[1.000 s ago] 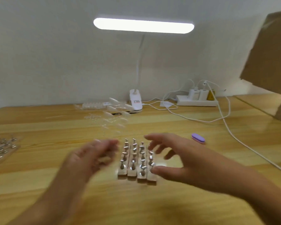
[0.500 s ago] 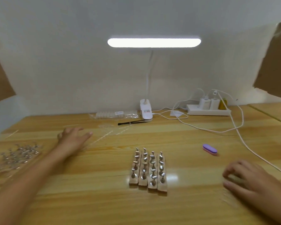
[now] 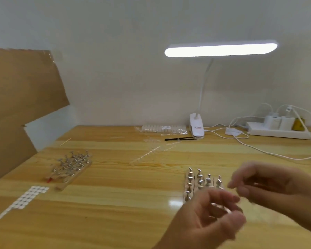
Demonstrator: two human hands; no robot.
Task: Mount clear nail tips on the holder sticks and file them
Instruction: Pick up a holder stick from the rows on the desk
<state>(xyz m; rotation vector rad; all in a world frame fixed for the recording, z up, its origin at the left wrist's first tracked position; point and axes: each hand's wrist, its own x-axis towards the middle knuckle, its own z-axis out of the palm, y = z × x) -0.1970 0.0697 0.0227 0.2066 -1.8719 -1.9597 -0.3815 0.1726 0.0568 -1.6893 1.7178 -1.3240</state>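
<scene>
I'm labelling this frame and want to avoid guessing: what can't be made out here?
All in the head view:
- Left hand and right hand: motion-blurred, so whether either pinches a nail tip cannot be told.
- Holder sticks: the near end of their rows is hidden behind the left hand.
- Label on the clear bag: too small to read.

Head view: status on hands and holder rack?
Both blurred: left hand, right hand, fingers curled, grip unclear. The holder rack: near end hidden behind hands. Nothing else in the way.
</scene>
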